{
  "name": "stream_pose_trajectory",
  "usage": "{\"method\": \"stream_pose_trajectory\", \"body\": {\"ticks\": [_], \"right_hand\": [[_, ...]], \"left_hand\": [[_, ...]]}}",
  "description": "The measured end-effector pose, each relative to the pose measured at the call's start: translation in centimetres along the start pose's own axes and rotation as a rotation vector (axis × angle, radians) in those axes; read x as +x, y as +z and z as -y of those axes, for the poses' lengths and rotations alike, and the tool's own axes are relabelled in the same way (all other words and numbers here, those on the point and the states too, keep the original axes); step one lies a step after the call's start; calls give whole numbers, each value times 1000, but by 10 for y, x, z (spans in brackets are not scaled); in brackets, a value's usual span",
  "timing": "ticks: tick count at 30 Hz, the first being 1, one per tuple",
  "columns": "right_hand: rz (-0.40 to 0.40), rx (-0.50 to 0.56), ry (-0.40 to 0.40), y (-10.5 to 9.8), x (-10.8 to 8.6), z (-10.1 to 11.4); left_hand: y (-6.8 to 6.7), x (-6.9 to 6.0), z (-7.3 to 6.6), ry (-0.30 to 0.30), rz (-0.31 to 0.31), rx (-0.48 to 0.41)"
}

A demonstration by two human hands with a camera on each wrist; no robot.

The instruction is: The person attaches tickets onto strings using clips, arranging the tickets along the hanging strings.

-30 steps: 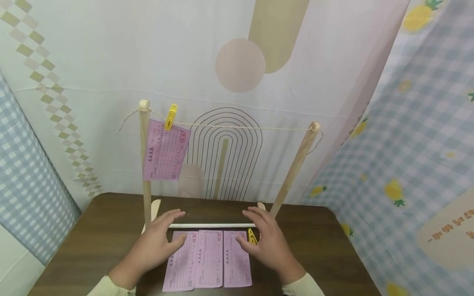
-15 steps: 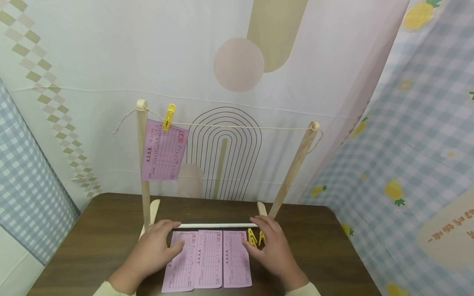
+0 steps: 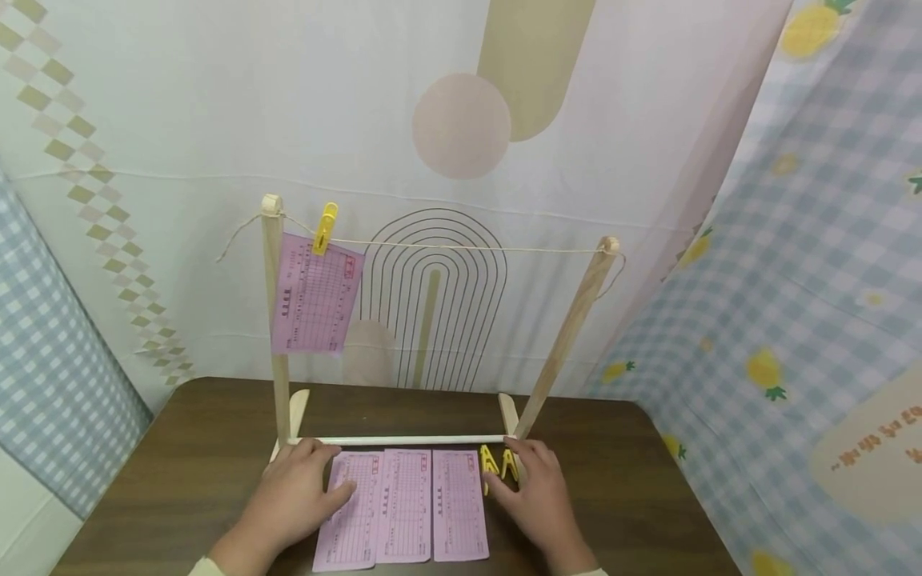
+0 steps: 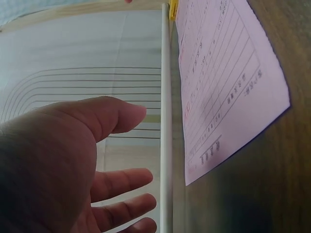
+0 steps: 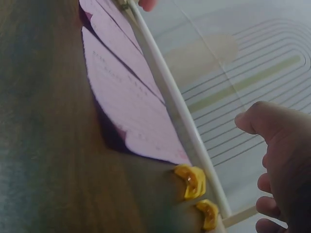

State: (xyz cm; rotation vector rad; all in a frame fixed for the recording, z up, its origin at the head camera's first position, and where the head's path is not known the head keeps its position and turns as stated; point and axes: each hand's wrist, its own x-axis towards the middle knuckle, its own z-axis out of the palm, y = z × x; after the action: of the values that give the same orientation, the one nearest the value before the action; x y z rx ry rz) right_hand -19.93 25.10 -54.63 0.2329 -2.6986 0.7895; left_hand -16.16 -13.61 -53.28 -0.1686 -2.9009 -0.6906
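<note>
My left hand [image 3: 290, 494] hovers by the left pink slip [image 3: 349, 520], its fingers relaxed and nothing between them. The left wrist view shows its thumb and fingers spread apart. My right hand [image 3: 539, 498] is held beside two yellow clothespins [image 3: 489, 462], and it too holds nothing. Between the hands, a middle slip [image 3: 405, 512] and a right slip [image 3: 459, 512] lie on the table. Another pink slip [image 3: 317, 300] hangs tilted from a string [image 3: 461, 246] under a yellow clothespin [image 3: 325, 228]. Whether the fingertips touch anything is unclear.
A wooden left post [image 3: 272, 256] and a leaning right post [image 3: 576, 328] carry the string. A white rod [image 3: 410, 440] joins the stand's feet low behind the slips. The brown table [image 3: 619, 496] ends at a patterned cloth [image 3: 180, 264] behind.
Both hands have drawn apart and slightly towards me. The right hand's shift uncovers the second clothespin on the table. The slips and the stand stay put.
</note>
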Motion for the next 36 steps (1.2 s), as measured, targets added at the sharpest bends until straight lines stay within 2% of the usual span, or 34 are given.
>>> {"method": "stream_pose_trajectory", "body": {"ticks": [9, 15, 21, 29, 36], "right_hand": [[30, -19, 90, 12, -8, -11], [45, -21, 85, 15, -12, -11], [40, -78, 66, 18, -16, -13], [104, -94, 110, 19, -19, -12], [137, -135, 99, 20, -20, -12]], "left_hand": [[7, -2, 1, -26, 35, -11], [14, -3, 5, -54, 53, 14], [21, -3, 7, -64, 47, 43], [17, -2, 7, -97, 45, 36], [13, -4, 6, -131, 43, 72]]}}
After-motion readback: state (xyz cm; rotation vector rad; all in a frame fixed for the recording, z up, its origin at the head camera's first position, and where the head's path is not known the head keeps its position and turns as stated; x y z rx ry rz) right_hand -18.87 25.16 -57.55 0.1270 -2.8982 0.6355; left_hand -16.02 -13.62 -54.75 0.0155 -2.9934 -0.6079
